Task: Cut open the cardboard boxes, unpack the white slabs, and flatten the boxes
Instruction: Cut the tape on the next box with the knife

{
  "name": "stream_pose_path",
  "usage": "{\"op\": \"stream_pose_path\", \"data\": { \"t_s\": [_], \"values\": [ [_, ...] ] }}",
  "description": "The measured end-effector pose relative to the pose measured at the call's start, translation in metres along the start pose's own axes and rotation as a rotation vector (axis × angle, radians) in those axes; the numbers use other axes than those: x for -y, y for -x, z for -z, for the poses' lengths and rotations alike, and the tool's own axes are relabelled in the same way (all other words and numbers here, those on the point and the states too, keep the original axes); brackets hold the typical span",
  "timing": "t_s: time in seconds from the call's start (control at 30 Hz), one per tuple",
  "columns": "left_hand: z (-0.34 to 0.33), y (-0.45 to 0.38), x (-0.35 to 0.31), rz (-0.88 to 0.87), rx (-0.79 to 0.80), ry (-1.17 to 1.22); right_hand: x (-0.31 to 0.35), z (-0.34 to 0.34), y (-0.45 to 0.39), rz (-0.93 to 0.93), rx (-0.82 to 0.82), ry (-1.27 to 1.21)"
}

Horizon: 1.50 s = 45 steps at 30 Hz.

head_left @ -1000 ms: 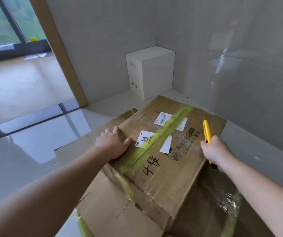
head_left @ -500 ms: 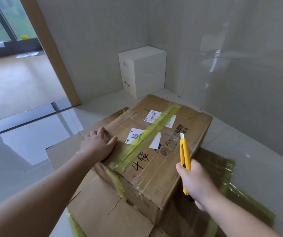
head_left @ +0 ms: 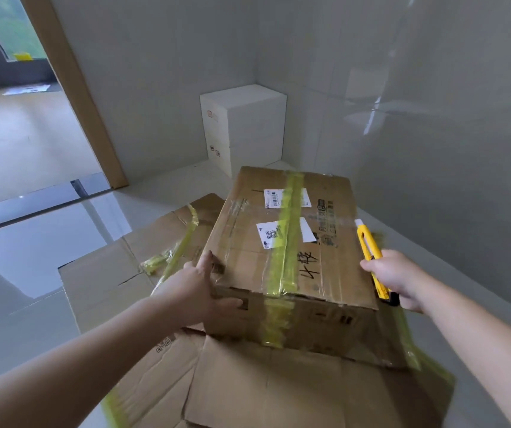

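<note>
Resting on a layer of flattened cardboard (head_left: 248,387) on the pale floor (head_left: 47,242), a sealed cardboard box (head_left: 288,261) sits in the corner of the room. A strip of yellow-green tape (head_left: 288,236) runs along the middle of its top and down the near face, and clear tape shines over the rest. Two white stickers lie partly under the strip: the far one (head_left: 274,198) carries a barcode, the near one (head_left: 271,234) a small square code; their print is too small to read. Black handwritten characters (head_left: 311,264) sit near the front edge, and printed black marks by the right edge are too blurred to read. The left hand (head_left: 198,291) clasps the box's near left corner, fingers on the left side and thumb along the front face. The right hand (head_left: 398,278) is wrapped around a yellow utility knife (head_left: 370,251), its tip at the box's right top edge. Two white slabs (head_left: 248,131), stacked, stand in the far corner against the wall, bearing small marks on the left face.
</note>
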State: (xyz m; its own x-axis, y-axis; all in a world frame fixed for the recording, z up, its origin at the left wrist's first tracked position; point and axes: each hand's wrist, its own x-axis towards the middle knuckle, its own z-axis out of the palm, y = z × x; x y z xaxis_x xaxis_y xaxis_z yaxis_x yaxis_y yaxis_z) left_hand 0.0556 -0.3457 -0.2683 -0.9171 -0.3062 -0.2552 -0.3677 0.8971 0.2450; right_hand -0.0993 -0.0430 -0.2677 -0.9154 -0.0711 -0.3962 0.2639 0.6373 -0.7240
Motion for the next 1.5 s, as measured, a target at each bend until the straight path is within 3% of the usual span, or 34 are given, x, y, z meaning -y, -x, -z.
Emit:
{"op": "stream_pose_path", "data": {
  "t_s": [0.1,0.2,0.37,0.43,0.53,0.77,0.83,0.93,1.07,1.13,1.23,1.37,1.5],
  "values": [
    [-0.001,-0.002,-0.020,-0.117,-0.067,-0.053,-0.009,0.007,0.007,0.004,-0.060,0.129],
    [-0.011,0.000,-0.044,-0.207,-0.147,0.081,-0.023,0.029,0.009,-0.039,-0.181,0.107],
    [-0.028,-0.009,-0.063,0.188,-0.196,0.872,-0.042,0.045,0.014,-0.032,-0.207,-0.030],
    [-0.039,-0.008,-0.062,0.212,-0.173,1.001,-0.043,0.046,0.016,-0.001,-0.203,-0.031],
    [-0.040,-0.006,-0.062,0.106,-0.201,1.037,-0.044,0.054,0.013,0.027,-0.197,-0.036],
    [-0.051,0.002,-0.062,0.042,-0.072,0.714,-0.023,0.055,-0.006,0.147,-0.231,0.319],
    [-0.043,-0.002,-0.066,-0.034,-0.185,0.405,-0.020,0.052,-0.007,0.131,-0.297,0.418],
    [-0.024,-0.014,-0.084,-0.345,-0.426,0.060,-0.030,0.050,0.008,0.176,-0.430,0.385],
    [-0.016,-0.018,-0.120,-0.617,-0.134,-0.128,-0.048,0.046,0.045,0.222,-0.477,0.315],
    [-0.016,-0.023,-0.132,-0.658,-0.038,-0.233,-0.057,0.037,0.066,0.203,-0.367,0.152],
    [-0.011,-0.030,-0.133,-0.701,-0.029,-0.263,-0.067,0.015,0.098,0.088,-0.232,-0.298],
    [-0.011,-0.032,-0.114,-0.760,-0.074,-0.248,-0.077,-0.014,0.116,-0.114,-0.304,-0.713],
    [-0.015,-0.029,-0.111,-0.788,-0.087,-0.225,-0.078,-0.023,0.115,-0.169,-0.380,-0.791]
  ]
}}
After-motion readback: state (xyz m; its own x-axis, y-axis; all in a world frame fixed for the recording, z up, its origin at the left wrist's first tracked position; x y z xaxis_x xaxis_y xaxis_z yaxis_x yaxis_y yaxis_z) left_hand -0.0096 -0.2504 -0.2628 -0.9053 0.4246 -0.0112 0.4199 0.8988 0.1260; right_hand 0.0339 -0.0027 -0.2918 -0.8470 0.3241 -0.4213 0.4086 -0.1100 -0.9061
